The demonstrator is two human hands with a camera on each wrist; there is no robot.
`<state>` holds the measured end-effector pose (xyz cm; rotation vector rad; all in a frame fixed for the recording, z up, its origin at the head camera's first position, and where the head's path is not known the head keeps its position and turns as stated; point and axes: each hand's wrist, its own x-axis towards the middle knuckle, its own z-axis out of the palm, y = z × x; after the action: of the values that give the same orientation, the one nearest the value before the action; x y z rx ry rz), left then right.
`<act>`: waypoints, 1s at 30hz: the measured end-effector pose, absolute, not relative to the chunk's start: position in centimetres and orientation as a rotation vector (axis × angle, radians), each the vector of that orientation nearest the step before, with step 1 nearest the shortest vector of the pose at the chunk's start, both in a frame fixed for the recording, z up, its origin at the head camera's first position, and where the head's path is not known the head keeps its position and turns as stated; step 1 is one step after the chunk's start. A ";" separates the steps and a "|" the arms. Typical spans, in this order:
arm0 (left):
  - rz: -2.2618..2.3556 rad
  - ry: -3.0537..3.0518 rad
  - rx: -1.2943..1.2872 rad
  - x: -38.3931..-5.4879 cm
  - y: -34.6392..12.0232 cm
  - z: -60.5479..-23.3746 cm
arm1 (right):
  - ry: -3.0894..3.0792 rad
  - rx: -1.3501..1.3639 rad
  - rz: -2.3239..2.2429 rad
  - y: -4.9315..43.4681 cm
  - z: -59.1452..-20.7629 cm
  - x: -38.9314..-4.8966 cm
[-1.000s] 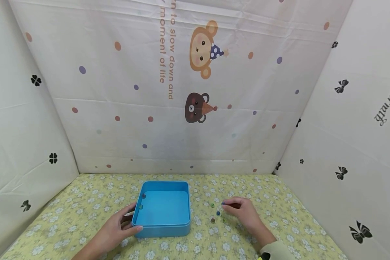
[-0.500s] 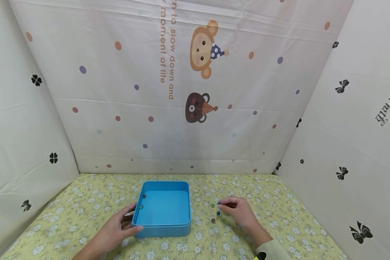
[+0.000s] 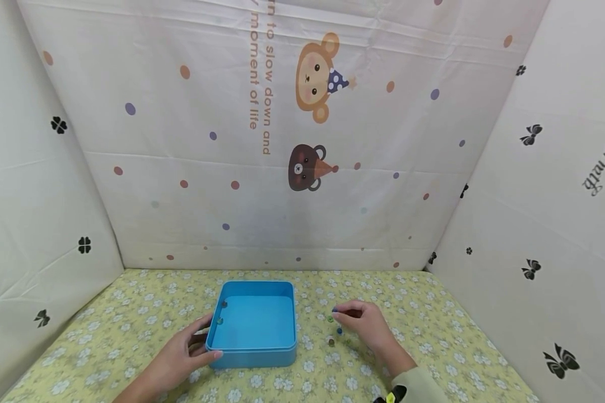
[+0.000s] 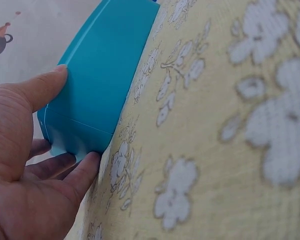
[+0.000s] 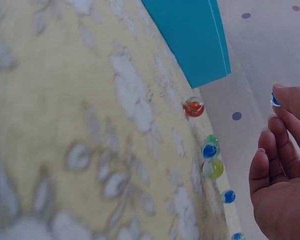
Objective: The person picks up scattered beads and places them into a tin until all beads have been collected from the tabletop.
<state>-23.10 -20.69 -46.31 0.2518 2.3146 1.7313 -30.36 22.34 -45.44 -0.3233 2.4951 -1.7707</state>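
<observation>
My left hand (image 3: 173, 358) grips the near left corner of a square blue box (image 3: 254, 358), thumb on the front wall and fingers against the side. The left wrist view shows the same thumb and fingers around the box corner (image 4: 95, 85). To the right of the box, my right hand (image 3: 375, 333) pinches a blue glass marble (image 5: 275, 100) between thumb and index finger, above the cloth. Below and beside it lie a blue marble (image 3: 339, 331), a green marble (image 3: 330, 319), a reddish marble (image 5: 194, 107) and a yellow-green marble (image 5: 213, 168).
Inside the box, a dark marble (image 3: 224, 304) and a green marble (image 3: 219, 321) rest along the left wall. More blue marbles (image 5: 228, 196) show in the right wrist view. A flowered yellow cloth (image 3: 146, 313) covers the table, with white printed sheets (image 3: 181, 207) standing around it.
My right hand has moved left and slightly away from me with the blue marble pinched in it. The left hand and the box have stayed in place.
</observation>
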 end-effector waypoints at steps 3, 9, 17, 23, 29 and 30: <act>1.728 2.321 0.248 -23.1 -20.6 -46.3 | 2.513 -0.328 -1.757 22.0 -45.3 -30.6; 1.726 2.318 0.275 -23.2 -20.7 -46.4 | 2.491 -0.358 -1.773 21.2 -45.1 -30.7; 1.724 2.306 0.302 -23.2 -20.9 -46.4 | 2.510 -0.326 -1.786 20.3 -44.7 -31.0; 1.724 2.312 0.295 -23.1 -20.9 -46.4 | 2.495 -0.369 -1.810 19.8 -44.3 -31.1; 1.727 2.319 0.267 -23.2 -20.8 -46.4 | 2.490 -0.406 -1.806 19.3 -44.2 -31.1; 1.729 2.317 0.265 -23.2 -20.8 -46.4 | 2.486 -0.408 -1.809 19.3 -44.2 -31.1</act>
<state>-23.24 -20.78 -46.45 0.2645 2.3171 1.7286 -31.14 19.25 -44.16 -0.4085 2.4856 -1.8087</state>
